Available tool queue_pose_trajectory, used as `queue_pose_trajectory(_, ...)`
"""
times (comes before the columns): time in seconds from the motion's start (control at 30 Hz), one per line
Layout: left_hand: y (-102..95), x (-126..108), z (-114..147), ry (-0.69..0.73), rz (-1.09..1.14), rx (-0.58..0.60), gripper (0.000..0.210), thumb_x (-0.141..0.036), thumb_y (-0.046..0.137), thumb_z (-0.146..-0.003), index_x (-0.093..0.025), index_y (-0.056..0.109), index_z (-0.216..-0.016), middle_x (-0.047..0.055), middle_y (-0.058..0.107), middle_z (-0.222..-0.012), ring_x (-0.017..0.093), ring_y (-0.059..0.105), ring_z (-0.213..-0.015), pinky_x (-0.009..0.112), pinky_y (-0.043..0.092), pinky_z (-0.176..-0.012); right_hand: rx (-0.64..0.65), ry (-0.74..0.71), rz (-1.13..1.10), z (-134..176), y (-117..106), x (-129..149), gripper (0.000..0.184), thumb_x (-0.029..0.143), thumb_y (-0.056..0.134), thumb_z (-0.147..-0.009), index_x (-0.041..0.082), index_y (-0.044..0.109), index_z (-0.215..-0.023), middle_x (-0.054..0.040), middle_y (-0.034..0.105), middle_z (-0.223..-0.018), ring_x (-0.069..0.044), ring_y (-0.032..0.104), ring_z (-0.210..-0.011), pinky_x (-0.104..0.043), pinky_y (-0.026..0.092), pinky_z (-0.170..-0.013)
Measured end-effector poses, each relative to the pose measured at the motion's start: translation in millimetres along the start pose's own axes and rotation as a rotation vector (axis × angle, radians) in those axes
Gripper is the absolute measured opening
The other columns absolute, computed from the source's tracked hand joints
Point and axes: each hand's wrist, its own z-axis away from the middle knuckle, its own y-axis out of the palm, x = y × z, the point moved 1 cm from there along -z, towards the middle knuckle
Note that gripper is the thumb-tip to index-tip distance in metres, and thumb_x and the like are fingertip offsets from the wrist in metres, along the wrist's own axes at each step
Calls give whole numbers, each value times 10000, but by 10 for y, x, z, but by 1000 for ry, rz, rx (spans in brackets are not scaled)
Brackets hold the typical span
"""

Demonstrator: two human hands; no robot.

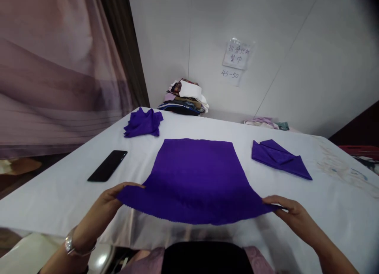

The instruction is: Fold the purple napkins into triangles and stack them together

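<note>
A purple cloth napkin (198, 175) spreads out in front of me, its far part flat on the white tablecloth. Its near edge is lifted and sags in a curve between my two hands. My left hand (114, 195) pinches the near left corner, thumb and fingers closed on the fabric. At the near right corner, my right hand (286, 209) grips the cloth in the same way. To the right lies a folded purple napkin (278, 159) with pointed ends. A loose, crumpled heap of purple cloth (143, 122) rests at the far left of the table.
A black phone (108, 166) lies on the white tablecloth (74, 167) left of the napkin. Behind the table's far edge are a stack of folded fabrics (185, 97) and more cloth (266, 123). Handwritten paper signs (235, 59) hang on the wall. A sheer curtain (59, 68) borders the left.
</note>
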Motion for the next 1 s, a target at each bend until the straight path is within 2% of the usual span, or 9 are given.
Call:
queue_pose_trajectory(0.07,9,50,4,-8,3,13,280,-425,728,-581,-227,710,-778,14,705,-801,250,619,-803,332,484,-795,32,70,-42,-4,-11,-3,190,351,609,-746,245,714,-865,-46,705,-916,-240,647,-872,-329,533,-774)
queue_pose_trajectory(0.23,92,125,-226,24,-16,-41,263,-441,737,-564,-204,676,-662,-3,654,-671,188,577,-686,274,481,-690,-83,201,-154,-274,36,-100,272,415,679,-672,203,704,-840,-45,698,-832,-226,630,-785,-300,516,-686)
queue_pose_trajectory(0.33,167,163,-504,8,17,-51,328,-496,720,-569,-188,644,-652,-15,616,-630,144,538,-611,236,457,-586,-112,210,-260,-615,108,-182,297,409,694,-649,179,687,-837,-40,687,-821,-206,612,-778,-296,489,-709)
queue_pose_trajectory(0.43,233,211,-832,-20,34,-70,390,-523,715,-546,-176,636,-706,-17,613,-646,126,523,-593,221,430,-550,-139,198,-354,-1057,208,-286,333,388,694,-624,153,668,-859,-41,682,-808,-194,606,-743,-308,475,-702)
queue_pose_trajectory(0.5,272,244,-1052,-25,-49,-119,436,-560,690,-523,-168,628,-704,-13,607,-629,130,520,-578,228,416,-527,-149,208,-363,-1375,301,-373,337,371,681,-609,138,659,-851,-38,678,-761,-183,601,-688,-305,471,-656)
queue_pose_trajectory(0.6,330,288,-1349,-10,-234,-186,455,-608,613,-534,-168,605,-650,-17,580,-570,136,508,-551,241,396,-511,-171,225,-218,-1820,467,-504,273,345,634,-607,133,643,-779,-21,657,-664,-165,582,-600,-284,455,-575)
queue_pose_trajectory(0.73,380,332,-1612,18,-389,-256,363,-544,560,-590,-182,561,-568,-21,558,-546,139,498,-559,247,368,-531,-215,226,-32,-2228,660,-620,177,302,586,-613,146,619,-689,-3,620,-590,-156,550,-558,-264,415,-533)
queue_pose_trajectory(0.87,372,372,-1671,32,-544,-283,281,-465,505,-655,-198,563,-591,-14,579,-574,161,534,-598,257,367,-565,-255,216,73,-2401,752,-656,137,285,571,-635,157,609,-669,-9,610,-616,-158,537,-587,-262,390,-561)
queue_pose_trajectory(1.0,347,428,-1635,30,-677,-296,264,-439,472,-706,-209,602,-696,11,624,-639,193,579,-661,272,388,-604,-278,199,161,-2445,785,-657,171,302,557,-683,169,637,-755,-29,641,-715,-175,561,-674,-265,390,-616)
